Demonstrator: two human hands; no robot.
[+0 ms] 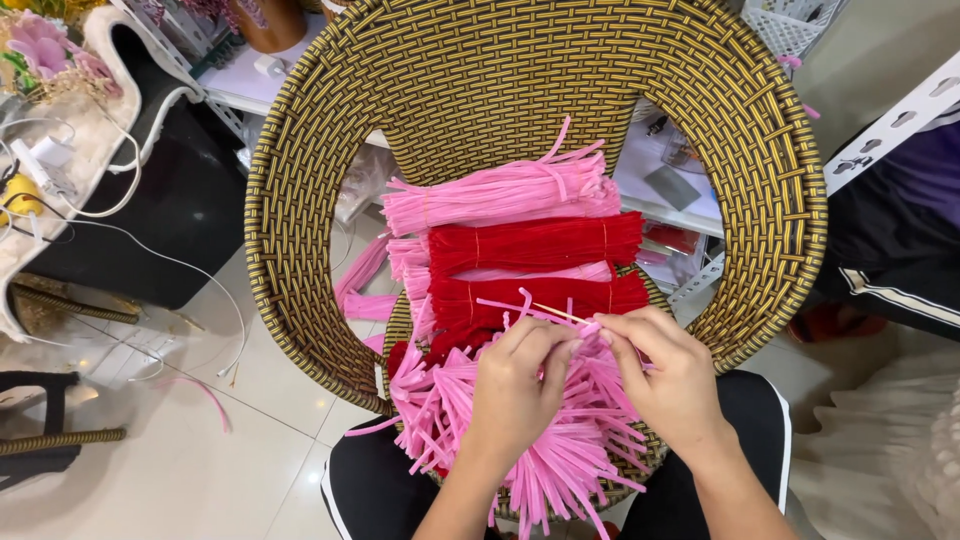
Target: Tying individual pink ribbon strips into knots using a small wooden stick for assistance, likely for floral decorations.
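Note:
A woven yellow-and-black wicker chair (300,180) stands in front of me. On its seat lie bundles of pink pipe cleaners (500,195) and red pipe cleaners (535,243), tied with thin bands. Nearer me, a loose heap of pink pipe cleaners (570,450) spreads over the seat edge. My left hand (520,385) and my right hand (665,375) meet above this heap, fingertips pinched on a few pink pipe cleaners and a thin pale stick (560,313) that pokes up to the left.
A white shelf (660,190) stands behind the chair with small items on it. Left, a white-edged table (90,140) carries cables and artificial flowers (40,45). A stray pink strand (205,395) lies on the tiled floor. Dark fabric with a stripe (890,260) is at right.

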